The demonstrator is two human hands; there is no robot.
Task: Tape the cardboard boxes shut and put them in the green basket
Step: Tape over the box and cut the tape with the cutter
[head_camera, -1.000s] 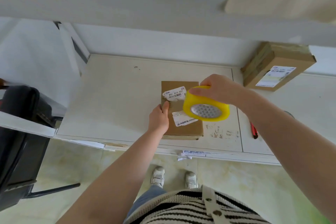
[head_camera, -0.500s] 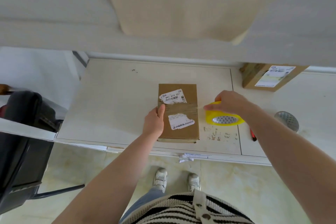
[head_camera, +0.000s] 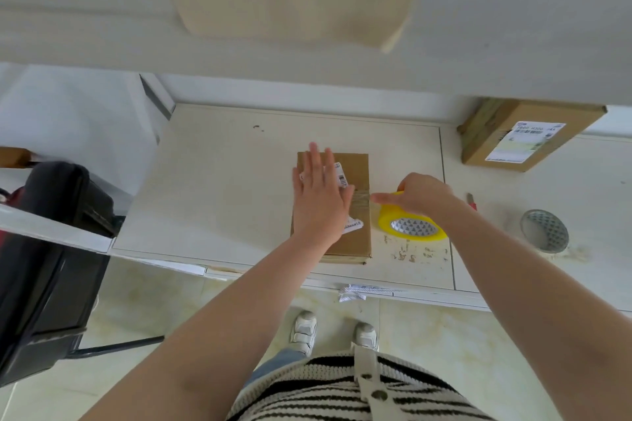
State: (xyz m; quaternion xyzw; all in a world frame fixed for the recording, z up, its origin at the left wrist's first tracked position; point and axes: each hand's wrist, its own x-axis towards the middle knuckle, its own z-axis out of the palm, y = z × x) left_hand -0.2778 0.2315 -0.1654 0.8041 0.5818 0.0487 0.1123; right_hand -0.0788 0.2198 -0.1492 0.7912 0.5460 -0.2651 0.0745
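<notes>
White, scuffed surface [head_camera: 219, 188] is seen from above, with a shelf overhead and tiled floor below. At its middle lies a flat cardboard box [head_camera: 355, 236], flaps closed, a strip of tape [head_camera: 361, 197] already laid across its width. The left hand [head_camera: 319, 202] is laid flat on the box top, its fingers [head_camera: 316, 164] straight and slightly spread, pressing down over the strip and the labels. The right hand [head_camera: 422, 193] is curled over a yellow tape roll [head_camera: 412, 224], which rests on the surface just beside the box's right edge; the forefinger is pointed toward the strip's end at that edge. Whether the tape is already severed from the roll cannot be told.

The step in hand is judged to be the smoothing and finishing of this strip. It would be done well if the box were kept pinned by the flat palm while the tape is rubbed outward from the centre, so that no wrinkles or bubbles are trapped, and if the end were wrapped down over the side before being cut. A red-handled tool [head_camera: 473, 203] lies near the roll and may serve for cutting.

A second, larger cardboard box [head_camera: 526, 137] stands at the back right, well apart. A bare tape core [head_camera: 543, 231] lies to the right. The green basket is not in view.
</notes>
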